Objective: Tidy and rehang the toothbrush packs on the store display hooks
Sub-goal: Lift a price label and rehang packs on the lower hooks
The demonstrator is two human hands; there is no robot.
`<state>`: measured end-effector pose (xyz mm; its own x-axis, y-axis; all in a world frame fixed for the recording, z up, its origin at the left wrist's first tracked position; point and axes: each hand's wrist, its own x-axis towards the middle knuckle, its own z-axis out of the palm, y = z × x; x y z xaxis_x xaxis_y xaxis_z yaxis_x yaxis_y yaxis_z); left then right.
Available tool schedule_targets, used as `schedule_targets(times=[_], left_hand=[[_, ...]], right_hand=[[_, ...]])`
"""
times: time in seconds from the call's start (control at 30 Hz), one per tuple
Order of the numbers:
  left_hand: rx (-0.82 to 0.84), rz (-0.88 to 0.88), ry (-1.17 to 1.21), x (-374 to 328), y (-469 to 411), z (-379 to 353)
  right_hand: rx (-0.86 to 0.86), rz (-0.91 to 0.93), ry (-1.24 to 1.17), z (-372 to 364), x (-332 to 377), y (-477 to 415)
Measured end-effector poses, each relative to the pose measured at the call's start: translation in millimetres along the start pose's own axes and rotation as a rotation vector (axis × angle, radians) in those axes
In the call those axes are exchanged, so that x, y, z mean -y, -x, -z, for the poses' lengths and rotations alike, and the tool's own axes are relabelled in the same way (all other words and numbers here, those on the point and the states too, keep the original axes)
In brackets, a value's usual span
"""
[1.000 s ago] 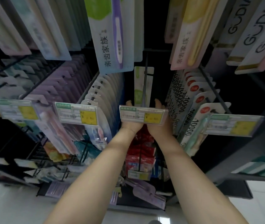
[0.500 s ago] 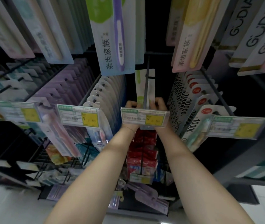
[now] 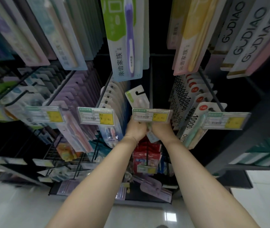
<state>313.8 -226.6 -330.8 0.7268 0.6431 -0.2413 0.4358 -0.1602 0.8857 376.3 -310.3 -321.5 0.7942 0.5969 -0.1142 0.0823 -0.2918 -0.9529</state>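
The toothbrush pack [image 3: 137,97] sat tilted, its hang-hole end sticking up above our hands and its lower end showing between our wrists. Our left hand [image 3: 135,129] and right hand [image 3: 161,129] gripped it from either side, fingers curled round it, the tips hidden behind the price label [image 3: 152,115] just above our knuckles. White packs [image 3: 114,99] hung left of our left hand, black-and-white packs [image 3: 185,109] right of our right.

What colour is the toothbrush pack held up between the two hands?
The white card toothbrush pack has a light-green left edge; the head view shows it.
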Motion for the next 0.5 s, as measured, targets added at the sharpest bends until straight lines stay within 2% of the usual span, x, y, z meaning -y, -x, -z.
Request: schedule_targets(times=[0.03, 0.1, 0.2, 0.33, 0.5], left_hand=[[0.025, -0.018, -0.016, 1.3, 3.6, -0.2], [0.057, 0.033, -0.028, 1.8, 17.6, 3.2], [0.07, 0.082, -0.062, 2.1, 39.5, 11.7], [0.109, 0.122, -0.051, 5.9, 69.7, 20.5], [0.164, 0.058, -0.122, 18.0, 104.1, 32.4]], right_hand=[[0.031, -0.062, 0.061, -1.5, 0.3, 4.4], [0.059, -0.063, 0.096, 15.5, 14.4, 35.0], [0.055, -0.135, 0.14, 3.5, 3.8, 39.7], [0.095, -0.307, 0.145, 0.3, 3.1, 64.9], [0.104, -0.36, 0.132, -1.1, 8.9, 106.4]])
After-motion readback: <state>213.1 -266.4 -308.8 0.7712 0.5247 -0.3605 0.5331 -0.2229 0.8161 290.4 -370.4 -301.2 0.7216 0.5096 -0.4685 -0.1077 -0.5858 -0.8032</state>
